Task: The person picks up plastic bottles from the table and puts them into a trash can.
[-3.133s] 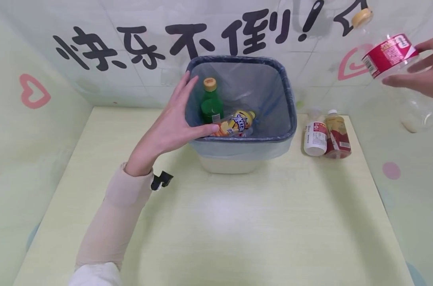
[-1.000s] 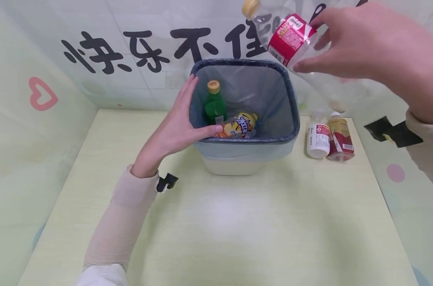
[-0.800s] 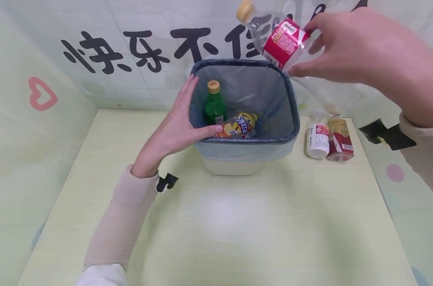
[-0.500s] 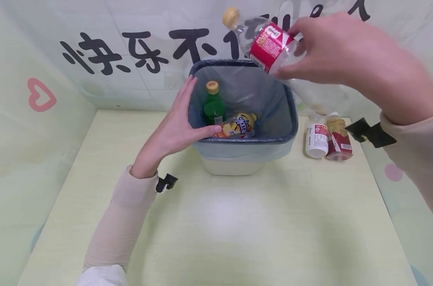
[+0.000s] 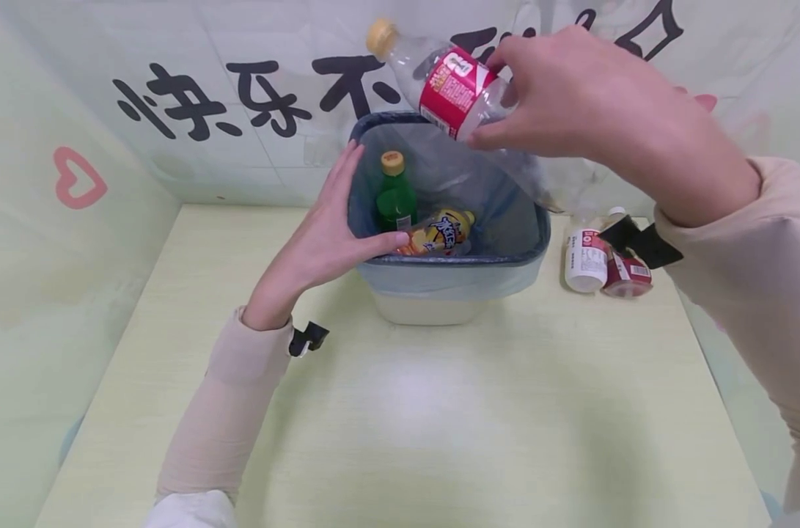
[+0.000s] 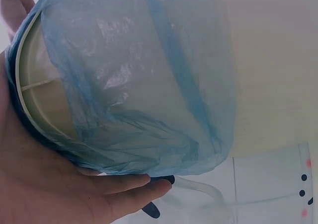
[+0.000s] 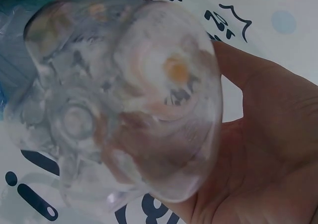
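Note:
My right hand (image 5: 571, 103) grips a large clear plastic bottle (image 5: 455, 92) round its middle. Its label is red and its cap yellow; it tilts above the bin's back right part, cap pointing up and left. The right wrist view shows the clear bottle base (image 7: 124, 100) close up. With thumb and fingers spread and fairly straight, my left hand (image 5: 320, 227) rests at the front left corner of the lined bin (image 5: 452, 259). In the left wrist view its fingers lie along the outside of the bluish liner (image 6: 149, 75). Inside are a green bottle (image 5: 396, 198) and a yellow-labelled bottle (image 5: 442, 231).
A white bottle (image 5: 586, 264) and a red-and-tan bottle (image 5: 629, 275), partly hidden, lie side by side right of the bin. The pale table (image 5: 413, 418) meets a back wall (image 5: 268, 161) with black characters. Side walls stand at left and right.
My right hand has carried the red-labelled bottle leftward from the far right to above the bin. My left hand has stayed on the bin, and the bottles inside have not moved.

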The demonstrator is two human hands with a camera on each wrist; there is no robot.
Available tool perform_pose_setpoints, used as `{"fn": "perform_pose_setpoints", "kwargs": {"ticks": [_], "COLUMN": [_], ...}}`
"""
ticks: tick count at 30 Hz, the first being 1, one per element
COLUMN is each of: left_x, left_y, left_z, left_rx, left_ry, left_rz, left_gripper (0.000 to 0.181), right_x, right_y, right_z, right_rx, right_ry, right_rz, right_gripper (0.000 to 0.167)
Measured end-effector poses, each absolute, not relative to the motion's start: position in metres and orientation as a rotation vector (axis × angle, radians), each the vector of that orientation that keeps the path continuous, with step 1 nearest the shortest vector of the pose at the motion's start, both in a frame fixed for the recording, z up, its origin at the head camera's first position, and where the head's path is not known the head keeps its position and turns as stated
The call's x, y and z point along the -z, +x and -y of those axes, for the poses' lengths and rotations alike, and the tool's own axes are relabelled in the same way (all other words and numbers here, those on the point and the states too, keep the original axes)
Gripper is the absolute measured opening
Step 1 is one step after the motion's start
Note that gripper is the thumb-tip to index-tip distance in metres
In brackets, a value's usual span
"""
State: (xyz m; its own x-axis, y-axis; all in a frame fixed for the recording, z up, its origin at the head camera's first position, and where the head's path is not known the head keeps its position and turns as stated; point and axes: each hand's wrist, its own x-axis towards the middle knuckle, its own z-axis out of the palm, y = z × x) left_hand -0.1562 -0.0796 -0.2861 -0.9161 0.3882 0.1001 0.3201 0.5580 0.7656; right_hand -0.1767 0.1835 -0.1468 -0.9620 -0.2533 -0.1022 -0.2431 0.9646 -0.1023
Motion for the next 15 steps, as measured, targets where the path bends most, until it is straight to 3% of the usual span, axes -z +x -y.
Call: {"fn": "perform_pose_setpoints", "kwargs": {"ticks": [7, 15], "left_x": [0.2852, 0.2866], "left_y": [-0.1565, -0.1561], "left_z": [0.0794, 0.0793], "left_rx": [-1.301, -1.295], "left_ry": [0.611, 0.591], "left_rz": [-2.707, -2.706], "left_gripper": [0.109, 0.109], "right_x": [0.1452, 0.1484], "right_y": [-0.1711, -0.1675], "right_z": [-0.177, -0.1727], "right_rx": [0.168, 0.276], "right_ry": [-0.385, -0.428], "right_rz": [-2.989, -3.027], "right_gripper": [0.085, 0.09]}}
